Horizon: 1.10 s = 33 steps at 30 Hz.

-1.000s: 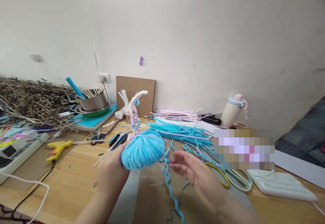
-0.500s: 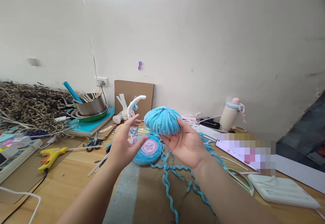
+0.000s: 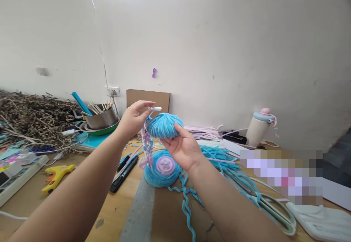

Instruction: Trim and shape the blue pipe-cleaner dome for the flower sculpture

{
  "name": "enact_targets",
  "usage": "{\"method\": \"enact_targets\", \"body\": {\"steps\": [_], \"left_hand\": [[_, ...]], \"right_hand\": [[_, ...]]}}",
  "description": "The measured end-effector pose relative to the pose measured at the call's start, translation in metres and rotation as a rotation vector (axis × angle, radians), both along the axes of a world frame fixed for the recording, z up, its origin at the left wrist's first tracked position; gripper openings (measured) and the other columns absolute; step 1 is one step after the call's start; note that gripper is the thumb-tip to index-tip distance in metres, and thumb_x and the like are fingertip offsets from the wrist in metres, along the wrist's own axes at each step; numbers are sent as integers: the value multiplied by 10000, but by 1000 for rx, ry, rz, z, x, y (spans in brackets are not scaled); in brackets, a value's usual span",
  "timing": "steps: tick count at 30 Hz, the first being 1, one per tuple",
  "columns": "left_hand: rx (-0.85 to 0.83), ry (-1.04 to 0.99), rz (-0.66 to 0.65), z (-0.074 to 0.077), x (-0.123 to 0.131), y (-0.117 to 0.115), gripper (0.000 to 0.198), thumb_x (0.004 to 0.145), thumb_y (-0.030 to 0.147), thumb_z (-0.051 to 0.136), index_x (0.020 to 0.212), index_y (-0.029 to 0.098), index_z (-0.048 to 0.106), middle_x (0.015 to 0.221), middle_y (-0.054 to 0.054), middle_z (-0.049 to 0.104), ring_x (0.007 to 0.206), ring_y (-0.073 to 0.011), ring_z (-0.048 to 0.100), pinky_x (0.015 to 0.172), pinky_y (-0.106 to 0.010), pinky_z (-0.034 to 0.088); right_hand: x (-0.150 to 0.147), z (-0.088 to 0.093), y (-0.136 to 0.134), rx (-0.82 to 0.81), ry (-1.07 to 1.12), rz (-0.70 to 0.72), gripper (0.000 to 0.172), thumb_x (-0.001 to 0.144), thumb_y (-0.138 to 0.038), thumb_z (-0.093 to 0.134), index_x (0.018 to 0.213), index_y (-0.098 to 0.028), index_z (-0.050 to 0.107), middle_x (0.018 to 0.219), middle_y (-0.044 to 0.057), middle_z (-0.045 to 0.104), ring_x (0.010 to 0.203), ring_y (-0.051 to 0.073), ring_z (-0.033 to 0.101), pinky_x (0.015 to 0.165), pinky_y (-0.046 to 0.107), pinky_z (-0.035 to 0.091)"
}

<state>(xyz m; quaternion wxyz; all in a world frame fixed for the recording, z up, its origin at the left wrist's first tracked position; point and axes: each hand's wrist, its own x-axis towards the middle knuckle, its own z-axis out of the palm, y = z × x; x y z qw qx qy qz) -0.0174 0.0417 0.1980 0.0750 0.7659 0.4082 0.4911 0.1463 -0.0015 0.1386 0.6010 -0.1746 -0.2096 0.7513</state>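
In my right hand [image 3: 185,148] rests a fluffy blue dome [image 3: 164,125] built from pipe cleaners, thumb on its side and fingers beneath. My left hand [image 3: 134,119] pinches the white curved stem [image 3: 157,109] close to its hooked end, just left of the dome. Lilac and blue twisted pieces wind along this upright stem, which rises from a round blue base [image 3: 153,178]. A lilac button-like disc [image 3: 166,165] lies on the base's top. Whether the dome touches the stem, I cannot tell.
Blue pipe cleaners [image 3: 219,159] are heaped at right, near green-handled scissors [image 3: 279,212]. A yellow glue gun [image 3: 56,178] and a black box cutter [image 3: 123,174] lie at left. Behind stand a metal pot [image 3: 101,117], a cardboard sheet [image 3: 148,97] and a bottle [image 3: 257,128].
My left hand has risen from beside the stem's lower part and closed near its hooked end. My right hand has brought the blue dome left, close against the stem. The view has shifted slightly.
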Motion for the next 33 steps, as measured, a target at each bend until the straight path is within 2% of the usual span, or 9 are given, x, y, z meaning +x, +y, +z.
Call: {"method": "enact_targets", "body": {"steps": [5,10,19,23,25,29,33], "left_hand": [[-143,80,-61,15,4,10,307,802,420,600,942,171,713,915,-67,743,831,-195,666,768,-327,518],[-206,158,-105,29,6,11,268,767,371,641,934,180,727,930,-53,752,881,-203,673,812,-344,520],[-215,197,-119,31,7,15,237,789,341,612,926,188,729,921,-63,754,869,-196,680,808,-351,527],[-147,232,-119,30,9,11,229,787,340,616,918,194,735,924,-61,732,863,-183,658,805,-331,510],[-35,310,-94,28,11,8,230,800,341,606,933,202,731,917,-51,713,838,-166,645,784,-307,502],[224,468,40,18,15,5,229,862,333,538,954,185,687,885,-38,699,800,-147,633,739,-270,485],[327,541,179,10,16,3,202,882,315,512,889,175,657,910,-64,682,890,-209,603,830,-349,435]], "right_hand": [[-2,1,3,-1,9,4,171,903,-272,512,932,-174,649,825,29,741,829,152,694,889,331,512],[1,3,3,16,7,8,183,900,-274,518,975,-172,649,882,46,743,890,168,689,911,349,508],[9,-1,1,37,-17,3,191,908,-278,494,950,-182,653,872,37,748,902,171,688,916,357,508],[12,-4,-4,85,-24,-38,186,904,-258,495,954,-191,660,919,29,748,916,168,682,920,351,501],[12,-6,-6,102,-21,-48,181,901,-251,499,947,-191,664,915,26,748,926,165,680,925,341,495],[12,-10,-8,103,14,-29,206,922,-251,472,925,-185,666,863,19,748,888,152,682,922,331,495],[12,-12,-7,75,31,-36,200,922,-224,476,875,-179,665,804,7,744,825,136,682,905,321,505]]}}
